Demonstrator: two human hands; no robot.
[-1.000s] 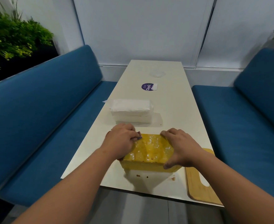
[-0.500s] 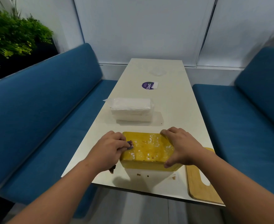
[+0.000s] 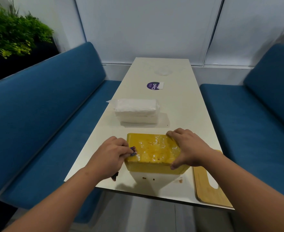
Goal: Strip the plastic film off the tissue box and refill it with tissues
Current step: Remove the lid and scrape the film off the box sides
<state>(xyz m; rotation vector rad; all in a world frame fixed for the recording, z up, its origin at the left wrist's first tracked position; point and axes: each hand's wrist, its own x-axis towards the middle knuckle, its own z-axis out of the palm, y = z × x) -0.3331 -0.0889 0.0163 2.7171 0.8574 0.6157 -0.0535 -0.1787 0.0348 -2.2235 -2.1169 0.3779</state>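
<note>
while the yellow tissue box [image 3: 152,152] is lying near the front edge of the tabletop [image 3: 179,104], the right hand [image 3: 189,147] is clamping its right end and the left hand [image 3: 112,154] is pinching at its left edge; the wrapped tissue pack [image 3: 136,110] is sitting just beyond.

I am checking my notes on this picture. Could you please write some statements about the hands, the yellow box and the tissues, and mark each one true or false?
1. Both hands touch the yellow box. True: the left hand is at its left edge, the right hand at its right end.
2. The tissue pack lies inside the box. False: it sits on the table, beyond the box.
3. A wooden board lies at the table's near right corner. True.
4. The purple sticker is on the box. False: it is on the table, farther away.
</note>
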